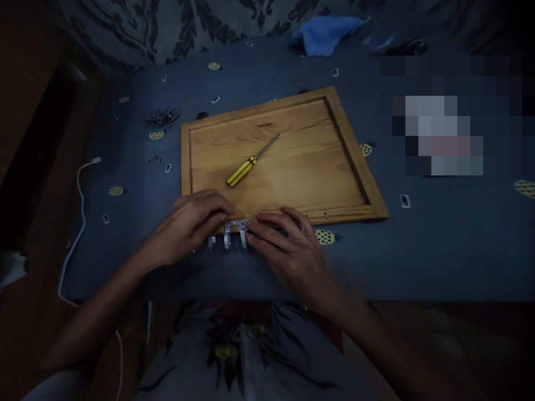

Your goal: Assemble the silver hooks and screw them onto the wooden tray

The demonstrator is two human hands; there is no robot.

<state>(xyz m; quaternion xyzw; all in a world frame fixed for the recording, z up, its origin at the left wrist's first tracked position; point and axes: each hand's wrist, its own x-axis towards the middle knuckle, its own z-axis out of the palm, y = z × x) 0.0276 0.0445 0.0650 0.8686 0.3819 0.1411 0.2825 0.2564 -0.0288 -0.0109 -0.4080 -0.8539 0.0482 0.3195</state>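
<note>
Resting on the near edge of a wooden board (301,170), two bare hands are close to a shiny metal strip with hooks (234,224). The hook strip is low in the middle of the frame, along the board's edge, and its hooks stick out toward the bottom. The left hand (192,223) is at the strip's left end, with its fingers bent and close together. The right hand (292,242) is at the other end, its fingers a little spread, with tips by the strip. I cannot tell if either hand is pinching it.

A yellow and black screwdriver (241,172) lies slanted on the board, near the middle of the frame, with its tip pointing to the upper right. The board lies on a dark blue cover (438,245) with yellow pineapples. Left of the board are small dark bits (154,159), and above them a dark, tangled pile (165,117). A blue cloth (326,34) sits at the top, right of the middle. A white cord (97,160) bends down the left side.
</note>
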